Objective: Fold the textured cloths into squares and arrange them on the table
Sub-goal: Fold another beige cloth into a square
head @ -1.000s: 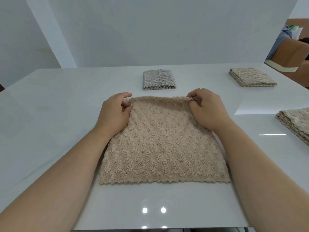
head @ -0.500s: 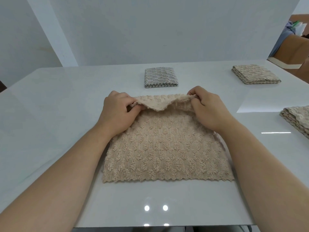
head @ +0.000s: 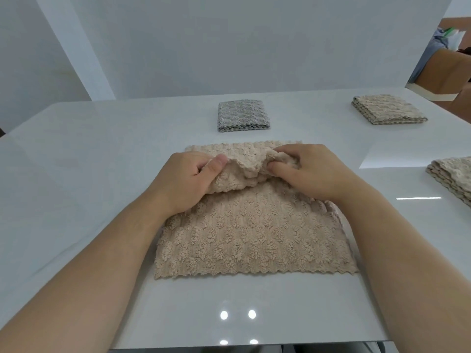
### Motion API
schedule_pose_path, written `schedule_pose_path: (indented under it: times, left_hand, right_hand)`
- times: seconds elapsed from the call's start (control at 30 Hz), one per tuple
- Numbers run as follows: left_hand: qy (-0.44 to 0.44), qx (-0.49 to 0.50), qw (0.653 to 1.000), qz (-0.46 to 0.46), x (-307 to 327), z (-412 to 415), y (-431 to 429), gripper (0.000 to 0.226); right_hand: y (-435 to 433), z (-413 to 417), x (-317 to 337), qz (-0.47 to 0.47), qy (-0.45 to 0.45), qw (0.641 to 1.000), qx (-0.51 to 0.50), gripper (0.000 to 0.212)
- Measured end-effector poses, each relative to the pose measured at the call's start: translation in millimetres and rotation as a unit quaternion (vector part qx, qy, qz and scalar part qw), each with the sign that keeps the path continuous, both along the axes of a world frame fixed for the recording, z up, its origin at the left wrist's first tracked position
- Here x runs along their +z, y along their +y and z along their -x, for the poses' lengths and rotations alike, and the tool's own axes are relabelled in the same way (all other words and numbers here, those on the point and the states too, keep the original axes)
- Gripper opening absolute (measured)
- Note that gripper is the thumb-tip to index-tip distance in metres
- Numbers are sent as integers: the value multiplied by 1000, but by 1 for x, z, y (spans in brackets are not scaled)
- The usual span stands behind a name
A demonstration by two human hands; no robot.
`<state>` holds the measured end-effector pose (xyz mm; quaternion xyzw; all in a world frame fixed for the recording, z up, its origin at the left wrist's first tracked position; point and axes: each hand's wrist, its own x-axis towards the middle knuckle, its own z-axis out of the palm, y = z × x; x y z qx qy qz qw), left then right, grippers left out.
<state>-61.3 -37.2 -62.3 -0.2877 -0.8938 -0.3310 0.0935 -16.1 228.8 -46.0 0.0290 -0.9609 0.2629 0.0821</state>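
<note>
The beige cloth (head: 254,240) lies flat near the front edge of the white table (head: 76,161), its long axis running left to right, its zigzag hem facing the person. Its far edge is lifted off the table. The left hand (head: 183,182) has its grip closed on the far left part of that raised edge, thumb on top. The right hand (head: 313,171) pinches the far right part the same way. Between the two grips the lifted edge sags in a soft fold. A strip of the same cloth shows flat on the table just beyond the hands.

The move ahead, as I judge it, turns on one relation: the free near hem lies straight toward the person from both grips, so the raised edge must travel toward the front edge of the table to meet it. Both hands sit about equally far from that hem.

The fabric is thick, fluffy and patterned in raised scallop-like tufts, limp enough to droop. A grey folded cloth (head: 243,115) rests at the middle of the far side, a beige folded cloth (head: 388,112) near the far right corner, and a stack of folded beige cloths (head: 453,179) at the right edge.
</note>
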Motion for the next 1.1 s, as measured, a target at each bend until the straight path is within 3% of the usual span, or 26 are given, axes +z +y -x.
schedule_pose_path:
  times: [0.1, 0.2, 0.33, 0.53, 0.7, 0.8, 0.97, 1.1]
  left_hand:
    - [-14, 16, 998, 58, 4, -2, -2, 54]
    - [-18, 6, 994, 110, 1, 2, -5, 70]
    - [15, -1, 991, 130, 1, 2, -4, 70]
    - [-5, -6, 997, 79, 7, -6, 2, 68]
    - [-79, 2, 997, -17, 15, -13, 4, 37]
    - [-105, -3, 994, -31, 16, -14, 2, 35]
    - [-147, -22, 987, 63, 22, -22, 3, 63]
    - [-177, -55, 977, 108, 29, -29, 7, 52]
  right_hand:
    - [2, 1, -1, -24, 3, 1000, 14, 47]
    - [0, 0, -2, -43, -2, 999, 14, 54]
    - [-1, 0, 0, -30, 10, 999, 32, 50]
    - [-9, -3, 3, 52, 6, 997, 54, 43]
    - [-9, -5, 7, 135, -2, 987, 83, 40]
    - [-9, -5, 10, 162, -12, 981, 104, 49]
    - [-8, -6, 10, 143, -47, 981, 119, 52]
    - [-9, -7, 11, 103, -93, 982, 129, 70]
